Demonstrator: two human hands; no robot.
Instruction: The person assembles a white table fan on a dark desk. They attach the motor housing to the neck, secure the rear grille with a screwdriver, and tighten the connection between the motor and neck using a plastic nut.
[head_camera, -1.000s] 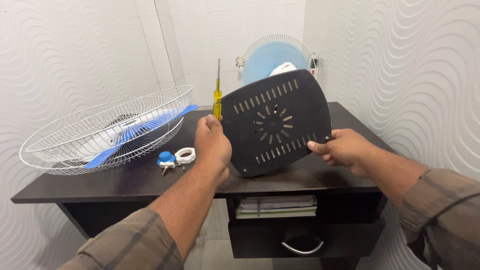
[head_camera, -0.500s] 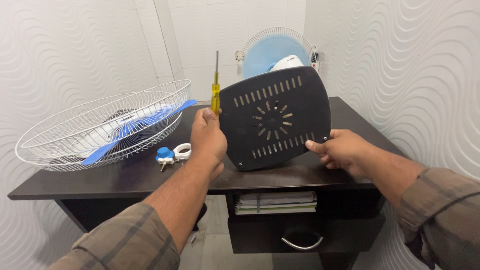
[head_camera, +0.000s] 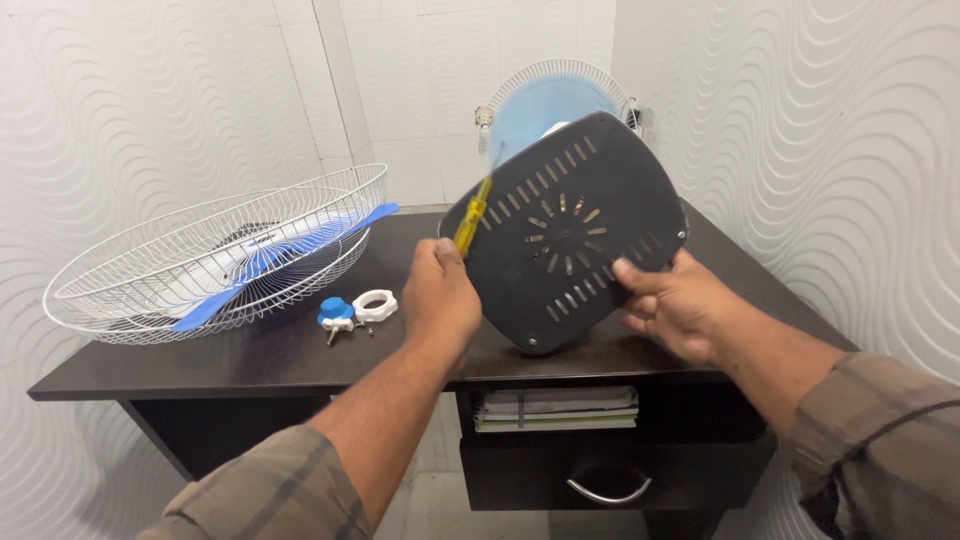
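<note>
The left hand (head_camera: 442, 298) has its fingers clamped round a yellow-handled screwdriver (head_camera: 470, 224), whose shaft tilts up to the right against the edge of a black slotted plastic base plate (head_camera: 568, 228). The right hand (head_camera: 672, 303) grips that plate's lower right edge, fingers closed on it, holding it tilted above the dark wooden surface (head_camera: 280, 350). To the left lies a white wire fan guard (head_camera: 215, 250) with a blue fan blade (head_camera: 275, 262) inside it. Near it sit a white plastic ring nut (head_camera: 377, 304) and a blue plastic knob (head_camera: 334, 314), just beside each other.
</note>
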